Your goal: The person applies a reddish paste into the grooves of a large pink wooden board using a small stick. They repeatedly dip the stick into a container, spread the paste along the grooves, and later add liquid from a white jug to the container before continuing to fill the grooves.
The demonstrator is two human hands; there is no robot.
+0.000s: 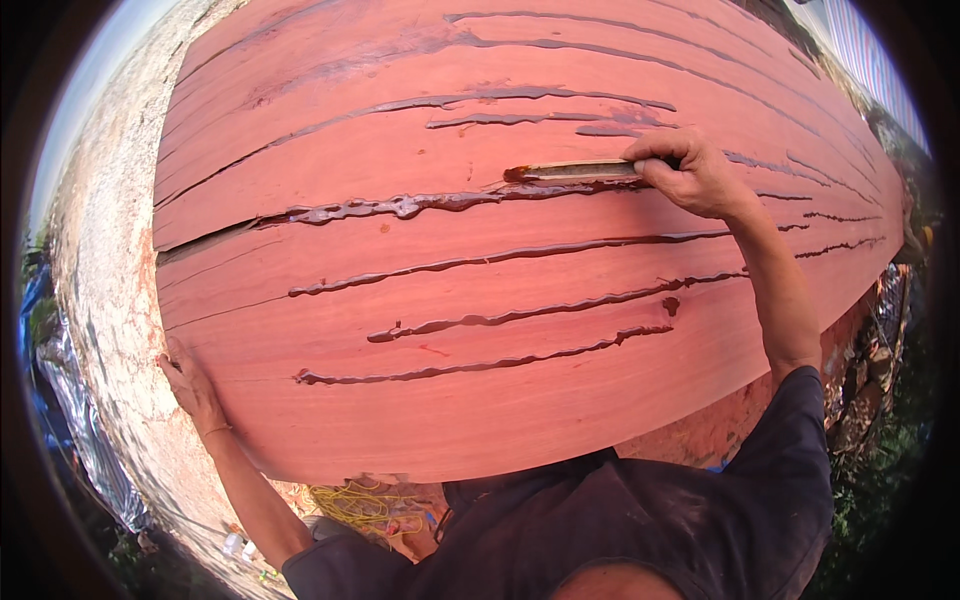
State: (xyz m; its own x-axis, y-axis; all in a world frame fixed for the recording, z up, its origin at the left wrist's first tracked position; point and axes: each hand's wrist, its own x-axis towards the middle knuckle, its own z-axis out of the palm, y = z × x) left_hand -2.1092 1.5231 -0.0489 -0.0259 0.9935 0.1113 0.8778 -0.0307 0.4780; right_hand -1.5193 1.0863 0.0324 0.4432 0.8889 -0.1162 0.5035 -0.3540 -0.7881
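Observation:
A large reddish wooden slab (480,415) spreads out in front of me, with long cracks running along its grain. Glossy dark brown filler (405,206) lies in raised, uneven lines over several of these cracks. My right hand (690,175) pinches one end of a thin wooden stick (580,171) between thumb and fingers. Dark filler coats the stick's far tip, which is just above the thickest line. At the slab's left end, my left hand (193,390) rests against the edge with its fingers stretched out. Left of that thick line, a wide split (205,243) shows bare.
Pale, rough ground (105,300) lies beyond the slab's left end. Yellow cord (365,508) is heaped below the near edge. Blue-and-white sheeting (95,465) lies at the far left, and a striped sheet (875,60) is at the upper right. Plants (875,500) grow at the lower right.

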